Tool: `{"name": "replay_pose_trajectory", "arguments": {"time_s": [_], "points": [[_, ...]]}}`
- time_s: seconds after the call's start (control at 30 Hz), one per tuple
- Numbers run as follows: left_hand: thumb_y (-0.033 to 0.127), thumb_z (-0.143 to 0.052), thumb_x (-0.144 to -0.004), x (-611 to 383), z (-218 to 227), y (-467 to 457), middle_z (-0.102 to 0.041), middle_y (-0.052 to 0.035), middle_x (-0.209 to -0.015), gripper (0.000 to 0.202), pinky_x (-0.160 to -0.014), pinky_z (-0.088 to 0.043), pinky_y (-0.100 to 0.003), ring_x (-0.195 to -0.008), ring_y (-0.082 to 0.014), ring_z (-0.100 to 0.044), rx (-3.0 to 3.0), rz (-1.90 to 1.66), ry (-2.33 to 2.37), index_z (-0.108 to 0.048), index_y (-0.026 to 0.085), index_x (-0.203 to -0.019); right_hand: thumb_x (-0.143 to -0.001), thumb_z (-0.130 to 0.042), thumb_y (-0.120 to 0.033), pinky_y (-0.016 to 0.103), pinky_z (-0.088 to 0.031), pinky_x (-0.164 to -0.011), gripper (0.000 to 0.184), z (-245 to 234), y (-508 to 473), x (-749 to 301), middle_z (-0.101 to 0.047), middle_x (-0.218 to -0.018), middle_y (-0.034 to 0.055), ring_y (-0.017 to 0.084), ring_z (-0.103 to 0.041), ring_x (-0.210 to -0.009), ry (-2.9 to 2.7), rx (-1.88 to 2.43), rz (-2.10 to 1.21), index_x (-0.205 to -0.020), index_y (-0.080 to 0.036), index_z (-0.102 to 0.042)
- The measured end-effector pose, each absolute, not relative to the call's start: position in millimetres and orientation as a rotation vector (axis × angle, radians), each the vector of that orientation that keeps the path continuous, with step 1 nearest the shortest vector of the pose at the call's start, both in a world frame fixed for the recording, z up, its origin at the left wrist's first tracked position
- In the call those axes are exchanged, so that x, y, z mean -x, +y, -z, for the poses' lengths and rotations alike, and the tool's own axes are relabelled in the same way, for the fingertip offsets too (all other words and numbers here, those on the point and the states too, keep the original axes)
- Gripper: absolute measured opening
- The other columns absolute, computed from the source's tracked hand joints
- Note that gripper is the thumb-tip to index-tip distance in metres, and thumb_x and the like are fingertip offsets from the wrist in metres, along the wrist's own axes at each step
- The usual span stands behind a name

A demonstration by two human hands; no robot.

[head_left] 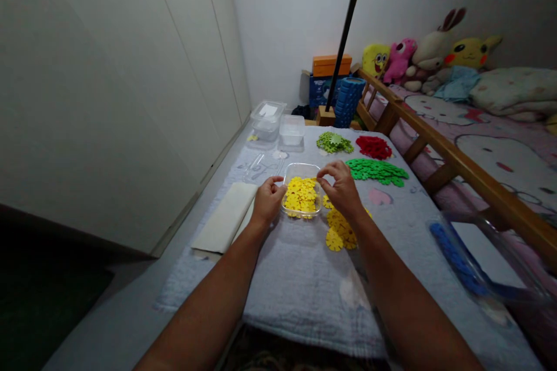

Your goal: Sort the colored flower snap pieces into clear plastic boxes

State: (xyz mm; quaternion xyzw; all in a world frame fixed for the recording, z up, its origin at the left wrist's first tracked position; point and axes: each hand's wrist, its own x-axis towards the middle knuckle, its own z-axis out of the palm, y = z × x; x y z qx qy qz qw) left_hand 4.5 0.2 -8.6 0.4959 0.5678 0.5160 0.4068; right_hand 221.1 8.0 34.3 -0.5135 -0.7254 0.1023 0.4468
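A clear plastic container [301, 214] stands on the cloth in front of me, partly filled with yellow snowflake discs [301, 194]. My left hand [270, 200] grips its left side, thumb and fingers at the rim. Over the right rim, my right hand [339, 185] has thumb and forefinger pinched together, with a yellow edge showing at the fingertips. A loose pile of yellow snowflake discs [336, 236] lies under my right wrist, which hides part of it.
Behind are piles of light green [334, 142], red [373, 147] and green discs [378, 171]. Clear containers [292, 130] stand at the back left, a clear lid [263, 168] nearer. A folded cream cloth [226, 217] lies left. Blue pieces in a box [456, 261] sit right, beside the bed rail [461, 177].
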Motion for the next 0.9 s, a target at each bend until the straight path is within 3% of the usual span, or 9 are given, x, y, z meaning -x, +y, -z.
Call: {"name": "replay_pose_trajectory", "arguments": {"time_s": [0.23, 0.53, 0.73, 0.9], "points": [[0.041, -0.067, -0.074, -5, 7, -1, -0.041, 0.0099, -0.056, 0.038, -0.054, -0.029, -0.025, -0.053, -0.0116, -0.041, -1.230, -1.304, 1.408, -0.070, 0.016, -0.103, -0.087, -0.065, -0.013, 0.040, -0.040, -0.090, 0.014, -35, 24, -205, -0.074, -0.092, 0.0073, 0.026, -0.059, -0.095, -2.019, 1.445, -0.194, -0.083, -0.023, -0.073], [0.040, -0.067, -0.075, -5, 4, -2, -0.042, 0.0096, -0.057, 0.037, -0.055, -0.030, -0.025, -0.053, -0.0117, -0.040, -1.241, -1.293, 1.416, -0.070, 0.017, -0.103, -0.088, -0.062, -0.023, 0.038, -0.046, -0.088, 0.015, -23, 30, -258, -0.078, -0.091, 0.0066, 0.024, -0.065, -0.087, -1.906, 1.588, -0.248, -0.085, -0.023, -0.076], [0.040, -0.069, -0.073, -5, 3, -2, -0.041, 0.0097, -0.057, 0.037, -0.054, -0.028, -0.025, -0.054, -0.0123, -0.042, -1.235, -1.292, 1.430, -0.069, 0.017, -0.102, -0.075, -0.081, -0.028, 0.035, -0.044, -0.083, 0.015, -2, 21, -279, -0.077, -0.099, 0.0089, 0.027, -0.064, -0.096, -2.091, 1.944, -0.325, -0.089, -0.023, -0.080], [0.041, -0.067, -0.074, -4, 6, -1, -0.041, 0.0098, -0.056, 0.039, -0.054, -0.029, -0.025, -0.053, -0.0118, -0.040, -1.256, -1.282, 1.438, -0.069, 0.016, -0.104, -0.072, -0.080, -0.022, 0.030, -0.041, -0.077, 0.016, 6, 18, -279, -0.072, -0.095, 0.0060, 0.021, -0.060, -0.090, -2.084, 1.921, -0.410, -0.087, -0.022, -0.076]]}}
